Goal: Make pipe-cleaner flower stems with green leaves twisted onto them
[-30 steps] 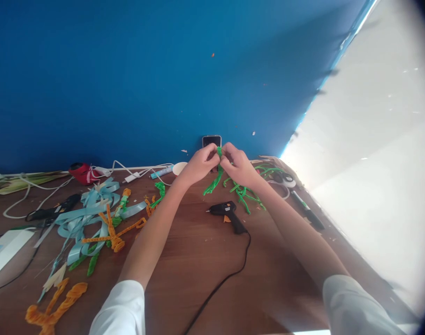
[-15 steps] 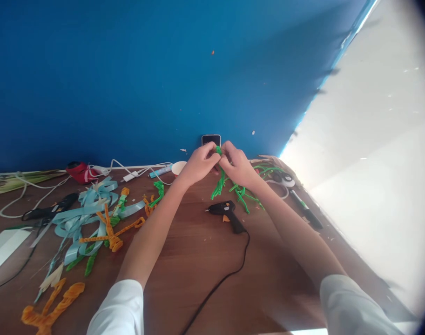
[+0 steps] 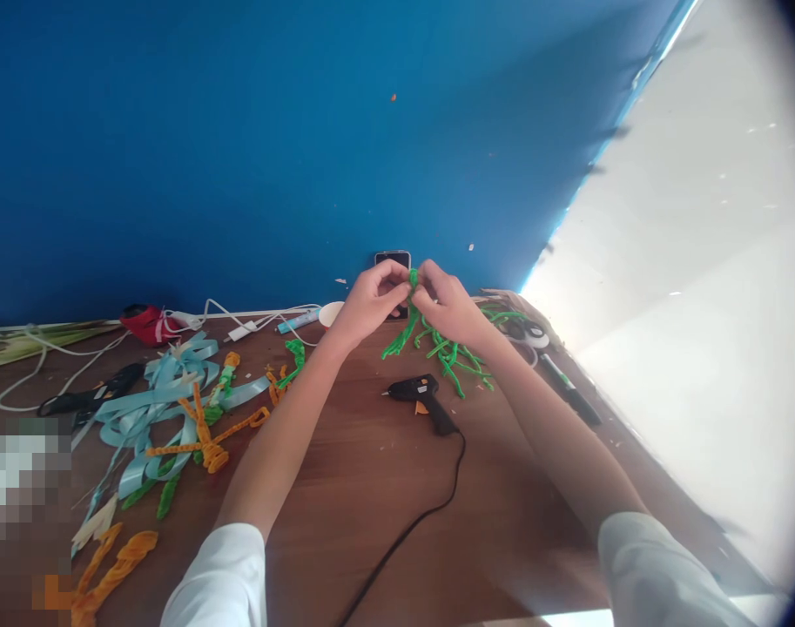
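Note:
Both my hands pinch the top of a twisted green pipe cleaner bundle above the far part of a brown wooden table. My left hand holds it from the left and my right hand from the right. Its green strands trail down and spread out over the table under my right wrist. A black hot glue gun lies just below my hands. Behind them stands a dark phone, partly hidden by my fingers.
Light blue ribbons and orange pipe cleaner shapes lie at left. The glue gun's black cable runs toward me. A marker lies at right. A blue wall rises behind the table. A pixelated patch covers the lower left.
The green strands now fan out wider below my hands, and my fingers have shifted on the twisted top. The view has drifted slightly.

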Available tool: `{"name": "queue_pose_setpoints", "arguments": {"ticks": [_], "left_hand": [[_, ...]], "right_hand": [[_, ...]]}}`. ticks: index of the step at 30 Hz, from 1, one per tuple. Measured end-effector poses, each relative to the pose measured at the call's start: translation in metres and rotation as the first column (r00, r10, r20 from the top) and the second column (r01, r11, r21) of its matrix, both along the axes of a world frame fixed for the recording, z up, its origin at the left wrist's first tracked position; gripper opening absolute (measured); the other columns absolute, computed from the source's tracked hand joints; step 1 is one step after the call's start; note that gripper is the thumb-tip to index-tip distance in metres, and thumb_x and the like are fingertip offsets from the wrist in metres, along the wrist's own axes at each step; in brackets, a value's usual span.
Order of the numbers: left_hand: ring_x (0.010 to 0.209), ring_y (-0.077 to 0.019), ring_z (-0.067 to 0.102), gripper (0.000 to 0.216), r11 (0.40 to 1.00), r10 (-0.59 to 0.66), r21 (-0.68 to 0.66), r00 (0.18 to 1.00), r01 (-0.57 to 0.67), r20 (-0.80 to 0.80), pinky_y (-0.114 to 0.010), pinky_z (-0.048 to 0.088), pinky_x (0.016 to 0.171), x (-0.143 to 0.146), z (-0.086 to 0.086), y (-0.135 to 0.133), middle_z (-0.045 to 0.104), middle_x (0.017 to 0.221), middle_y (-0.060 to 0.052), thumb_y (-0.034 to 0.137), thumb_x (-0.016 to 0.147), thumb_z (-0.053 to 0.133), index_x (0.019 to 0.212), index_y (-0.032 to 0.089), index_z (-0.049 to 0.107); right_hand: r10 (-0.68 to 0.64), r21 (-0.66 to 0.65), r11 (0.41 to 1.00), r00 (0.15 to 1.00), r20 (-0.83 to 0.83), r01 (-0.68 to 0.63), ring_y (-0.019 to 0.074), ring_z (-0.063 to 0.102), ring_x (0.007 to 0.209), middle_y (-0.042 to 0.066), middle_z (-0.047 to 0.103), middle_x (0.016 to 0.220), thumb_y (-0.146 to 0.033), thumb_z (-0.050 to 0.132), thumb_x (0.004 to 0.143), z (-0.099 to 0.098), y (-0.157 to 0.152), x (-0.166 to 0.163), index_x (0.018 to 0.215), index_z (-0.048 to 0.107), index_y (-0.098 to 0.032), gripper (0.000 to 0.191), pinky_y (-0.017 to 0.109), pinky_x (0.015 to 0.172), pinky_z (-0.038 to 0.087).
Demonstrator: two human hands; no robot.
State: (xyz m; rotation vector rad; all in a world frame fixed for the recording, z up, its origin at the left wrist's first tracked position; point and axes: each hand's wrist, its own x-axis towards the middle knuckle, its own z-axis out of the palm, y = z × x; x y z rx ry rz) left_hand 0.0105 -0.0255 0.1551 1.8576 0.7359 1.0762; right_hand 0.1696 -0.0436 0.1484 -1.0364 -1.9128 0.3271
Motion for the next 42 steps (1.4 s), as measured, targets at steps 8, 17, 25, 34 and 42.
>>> {"name": "queue_pose_setpoints", "arguments": {"ticks": [8, 17, 25, 34, 42], "left_hand": [[0.066, -0.0094, 0.05, 0.011, 1.0, 0.003, 0.027, 0.998, -0.001, -0.066, -0.021, 0.046, 0.059, -0.002, -0.004, 0.003, 0.048, 0.077, 0.0, 0.03, 0.09, 0.046, 0.088, 0.019, 0.048], [0.07, -0.0097, 0.052, 0.01, 0.991, -0.132, -0.035, 0.99, 0.13, -0.057, -0.023, 0.047, 0.065, -0.008, 0.001, 0.003, 0.046, 0.08, 0.001, 0.028, 0.088, 0.047, 0.086, 0.019, 0.044], [0.057, -0.009, 0.036, 0.006, 0.979, 0.158, 0.165, 0.963, -0.123, -0.218, -0.024, 0.032, 0.054, -0.007, 0.002, -0.001, 0.04, 0.069, 0.003, 0.017, 0.082, 0.046, 0.079, 0.02, 0.042], [0.061, -0.0106, 0.045, 0.014, 0.941, 0.276, 0.251, 0.946, -0.229, -0.17, -0.024, 0.034, 0.056, -0.003, -0.003, 0.001, 0.051, 0.074, 0.001, 0.012, 0.075, 0.049, 0.086, 0.02, 0.049], [0.061, -0.0116, 0.048, 0.013, 0.899, 0.379, 0.311, 0.903, -0.308, -0.201, -0.025, 0.036, 0.057, 0.001, -0.005, -0.001, 0.055, 0.069, 0.001, 0.014, 0.076, 0.048, 0.082, 0.02, 0.058]], "right_hand": [[0.056, -0.028, 0.998, 0.998, 0.015, -0.056, 0.0112, 0.033, 0.054, -0.005, 0.039, 0.062, -0.019, 0.04, 0.087, 0.002, -0.002, 0.001, 0.079, 0.036, -0.022, 0.01, 0.026, 0.053, 0.023], [0.207, -0.109, 0.972, 0.978, -0.038, -0.21, 0.0111, 0.039, 0.055, -0.003, 0.045, 0.066, -0.037, 0.038, 0.096, 0.007, -0.006, 0.006, 0.085, 0.041, -0.022, 0.019, 0.025, 0.053, 0.029], [0.011, 0.023, 1.0, 0.983, 0.181, -0.016, 0.0126, 0.032, 0.052, -0.003, 0.04, 0.061, -0.024, 0.041, 0.09, 0.004, -0.002, 0.003, 0.079, 0.035, -0.022, 0.013, 0.027, 0.053, 0.02], [-0.184, 0.105, 0.981, 0.944, 0.275, 0.161, 0.0146, 0.031, 0.051, -0.001, 0.045, 0.063, -0.022, 0.042, 0.084, -0.004, 0.005, -0.002, 0.079, 0.034, -0.022, 0.009, 0.028, 0.054, 0.018], [-0.333, 0.172, 0.942, 0.865, 0.375, 0.288, 0.0165, 0.041, 0.053, 0.003, 0.057, 0.071, -0.028, 0.04, 0.086, -0.006, 0.003, -0.008, 0.086, 0.045, -0.021, 0.009, 0.028, 0.052, 0.015]]}}
